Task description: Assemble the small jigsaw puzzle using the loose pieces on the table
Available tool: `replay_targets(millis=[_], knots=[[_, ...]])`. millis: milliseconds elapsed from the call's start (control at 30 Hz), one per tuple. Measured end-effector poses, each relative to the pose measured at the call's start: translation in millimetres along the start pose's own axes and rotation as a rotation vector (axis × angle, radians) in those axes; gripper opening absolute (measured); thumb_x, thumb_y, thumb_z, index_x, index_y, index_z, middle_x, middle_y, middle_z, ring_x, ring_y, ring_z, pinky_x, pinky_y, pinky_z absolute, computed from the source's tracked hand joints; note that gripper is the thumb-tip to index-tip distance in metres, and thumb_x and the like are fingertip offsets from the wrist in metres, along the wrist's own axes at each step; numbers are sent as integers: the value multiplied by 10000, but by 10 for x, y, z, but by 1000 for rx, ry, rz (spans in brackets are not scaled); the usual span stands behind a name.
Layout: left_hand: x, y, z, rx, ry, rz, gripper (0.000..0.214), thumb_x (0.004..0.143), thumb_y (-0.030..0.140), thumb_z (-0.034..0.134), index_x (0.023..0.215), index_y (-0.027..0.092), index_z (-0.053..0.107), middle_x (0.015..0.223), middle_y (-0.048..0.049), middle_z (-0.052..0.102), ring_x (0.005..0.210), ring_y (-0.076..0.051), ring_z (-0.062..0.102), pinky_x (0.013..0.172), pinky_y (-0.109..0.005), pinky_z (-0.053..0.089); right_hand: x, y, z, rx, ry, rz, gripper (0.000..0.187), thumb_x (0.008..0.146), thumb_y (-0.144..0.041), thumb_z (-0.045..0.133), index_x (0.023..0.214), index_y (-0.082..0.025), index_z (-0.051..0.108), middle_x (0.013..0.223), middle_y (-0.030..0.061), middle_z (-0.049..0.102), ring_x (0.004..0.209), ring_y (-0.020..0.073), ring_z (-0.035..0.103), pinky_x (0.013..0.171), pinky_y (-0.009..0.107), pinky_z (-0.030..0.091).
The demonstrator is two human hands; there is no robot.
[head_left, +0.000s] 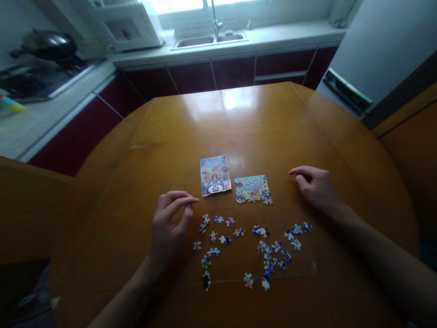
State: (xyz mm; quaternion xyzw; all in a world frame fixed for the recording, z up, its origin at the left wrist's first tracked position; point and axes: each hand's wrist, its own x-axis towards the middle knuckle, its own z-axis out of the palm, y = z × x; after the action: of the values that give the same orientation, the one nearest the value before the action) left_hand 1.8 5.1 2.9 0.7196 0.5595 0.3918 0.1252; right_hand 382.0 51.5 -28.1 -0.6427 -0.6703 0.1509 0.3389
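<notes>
My left hand (170, 223) rests beside the loose jigsaw pieces, its fingers loosely bent, thumb and forefinger apart, with nothing between them. Just past its fingertips lies a printed picture sheet (215, 175) with a blue character at the bottom. To the right of the sheet is a partly joined puzzle (253, 189), its lower edge uneven and a gap at its left side. My right hand (317, 187) is farther right, forefinger stretched towards the joined puzzle but apart from it, and holds nothing visible. Several loose puzzle pieces (268, 262) are scattered nearer to me, between my forearms.
All of this lies on a large brown wooden table (191, 132) with rounded ends. Beyond it run a counter with a sink (196, 42) and a microwave (126, 27). A wok (49, 44) sits on the stove at left; a fridge (385, 50) stands at right.
</notes>
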Motion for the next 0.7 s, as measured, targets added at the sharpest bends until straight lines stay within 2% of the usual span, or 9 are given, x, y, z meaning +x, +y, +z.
replay_targets(millis=[533, 700], knots=[[15, 21, -11, -20, 2, -21, 159, 923, 199, 557, 881, 210, 710, 949, -30, 605, 940, -184, 567, 838, -349, 462, 18, 45, -4, -9, 24, 20, 219, 809, -225, 536, 847, -229, 752, 876, 49, 767, 766, 223, 698, 729, 354, 538], [11, 26, -9, -17, 1, -30, 164, 919, 212, 551, 879, 212, 709, 951, -32, 607, 945, -189, 568, 841, -350, 465, 22, 50, -7, -3, 37, 28, 233, 800, -232, 527, 847, -221, 754, 814, 50, 758, 676, 216, 677, 639, 339, 525]])
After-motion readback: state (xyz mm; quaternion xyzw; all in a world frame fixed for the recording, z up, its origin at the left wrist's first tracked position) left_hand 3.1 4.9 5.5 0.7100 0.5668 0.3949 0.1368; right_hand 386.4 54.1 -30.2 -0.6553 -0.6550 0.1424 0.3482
